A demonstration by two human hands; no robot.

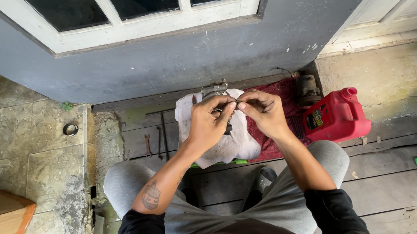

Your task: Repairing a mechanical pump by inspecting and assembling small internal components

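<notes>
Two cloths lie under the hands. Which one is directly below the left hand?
The whitish cloth: it lies below the left hand, while the dark red cloth spreads toward the red jug.

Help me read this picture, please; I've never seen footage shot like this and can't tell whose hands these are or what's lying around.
The camera sits on a person's head and looks straight down, so you see their own arms, grey-trousered knees and both hands. The left hand and right hand meet fingertip to fingertip, pinching a small thin part; it is too small to tell what it is. Under the hands lies a pale cloth on a dark red cloth, with a metal piece at its far edge. On the wooden floor, a red plastic jug stands to the right and a few slim tools lie to the left.
</notes>
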